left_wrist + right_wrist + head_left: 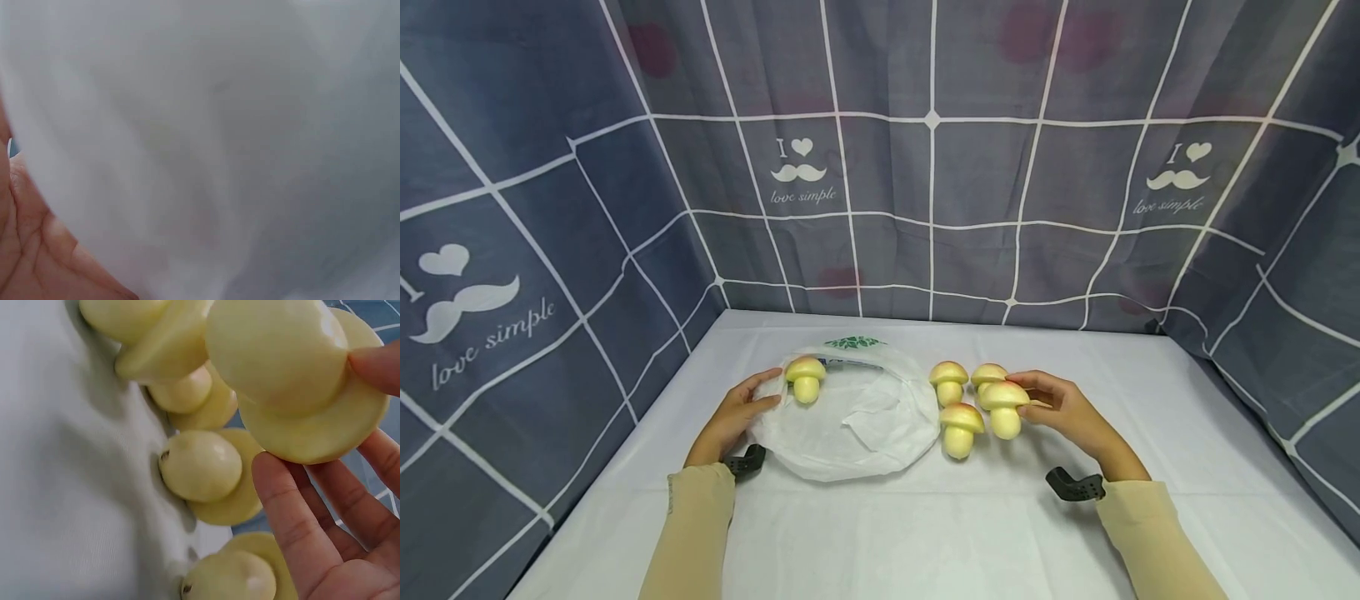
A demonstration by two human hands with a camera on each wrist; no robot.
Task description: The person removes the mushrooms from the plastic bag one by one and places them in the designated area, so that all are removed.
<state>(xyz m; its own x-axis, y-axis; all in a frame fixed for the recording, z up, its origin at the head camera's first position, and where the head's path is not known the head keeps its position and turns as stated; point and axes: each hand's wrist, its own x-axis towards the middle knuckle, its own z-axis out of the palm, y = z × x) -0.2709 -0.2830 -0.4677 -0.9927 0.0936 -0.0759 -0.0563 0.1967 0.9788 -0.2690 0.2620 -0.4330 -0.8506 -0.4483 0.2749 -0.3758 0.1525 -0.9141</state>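
Observation:
A white plastic bag (880, 454) with a green print lies spread with its mouth open. My left hand (741, 408) holds its left edge, thumb and fingers apart along the rim; pale film fills most of the left wrist view. One toy mushroom (806, 385), yellow with a reddish-topped cap, stands just inside that edge. My right hand (1063, 408) pinches another mushroom (294, 381) by its cap between thumb and fingers, stem turned down in the head view. Right of the bag stand a front mushroom (959, 433), a back mushroom (949, 383) and a partly hidden mushroom (988, 375).
A white cloth (880, 533) covers the table. Dark grid-patterned curtains (977, 167) enclose the back and both sides. Each wrist wears a black camera mount, such as the right mount (1075, 485).

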